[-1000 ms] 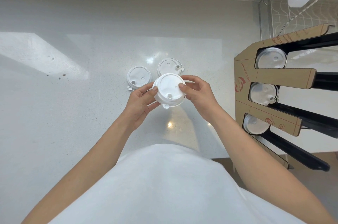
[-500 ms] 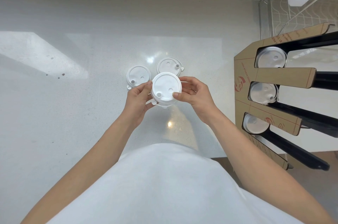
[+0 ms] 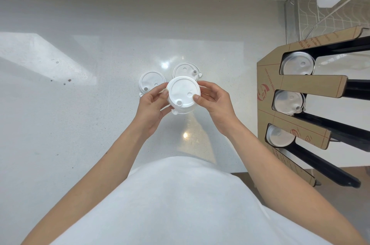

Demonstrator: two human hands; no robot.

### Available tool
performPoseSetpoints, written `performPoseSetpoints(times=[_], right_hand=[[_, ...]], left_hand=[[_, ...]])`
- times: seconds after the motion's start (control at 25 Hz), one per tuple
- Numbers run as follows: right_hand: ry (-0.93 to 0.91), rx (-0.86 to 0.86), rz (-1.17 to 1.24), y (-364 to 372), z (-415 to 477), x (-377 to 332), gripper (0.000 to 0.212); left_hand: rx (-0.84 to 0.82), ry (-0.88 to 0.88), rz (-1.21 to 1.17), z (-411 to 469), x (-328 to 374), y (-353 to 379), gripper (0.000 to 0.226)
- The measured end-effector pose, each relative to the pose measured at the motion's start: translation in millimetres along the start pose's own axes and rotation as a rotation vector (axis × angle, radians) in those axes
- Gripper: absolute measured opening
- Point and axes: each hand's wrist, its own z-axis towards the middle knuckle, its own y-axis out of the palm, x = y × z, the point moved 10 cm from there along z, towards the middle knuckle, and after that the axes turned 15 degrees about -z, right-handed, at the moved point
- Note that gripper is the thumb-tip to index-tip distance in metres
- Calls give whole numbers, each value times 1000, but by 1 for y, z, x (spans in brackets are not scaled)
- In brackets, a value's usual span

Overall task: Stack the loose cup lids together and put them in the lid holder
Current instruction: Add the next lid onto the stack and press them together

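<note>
A stack of white cup lids (image 3: pixel 183 94) is held above the counter between both hands, its top face toward me. My left hand (image 3: pixel 152 107) grips its left side and my right hand (image 3: pixel 215 102) grips its right side, thumb on the top lid. Two loose white lids lie on the counter just beyond: one lid (image 3: pixel 151 83) at the left and another lid (image 3: pixel 186 69) partly hidden behind the stack. The lid holder (image 3: pixel 312 87), brown cardboard with black rails, stands at the right with lids in its three slots.
The white speckled counter (image 3: pixel 80 114) spreads left and ahead, ending at a wall. A wire rack (image 3: pixel 312 16) with a white container stands at the back right, behind the holder. Small dark specks (image 3: pixel 66 81) lie on the counter at the left.
The stack has been turned in my hands, so its holes sit in a different place. Both hands stayed about where they were, and the two loose lids have not moved.
</note>
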Motion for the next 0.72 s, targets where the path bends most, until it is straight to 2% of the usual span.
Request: performPoseSetpoints(times=[0.4, 0.52, 0.64, 0.72], right_hand=[[40, 162, 10, -13, -1, 4, 25], [25, 193, -21, -14, -2, 2, 22], [-3, 185, -68, -10, -1, -3, 18], [-18, 183, -92, -7, 0, -5, 17]], left_hand=[[-97, -22, -75, -3, -1, 11, 44], [-67, -40, -106, -3, -4, 9, 40], [22, -28, -77, -2, -4, 1, 50], [50, -12, -27, -2, -3, -3, 50]])
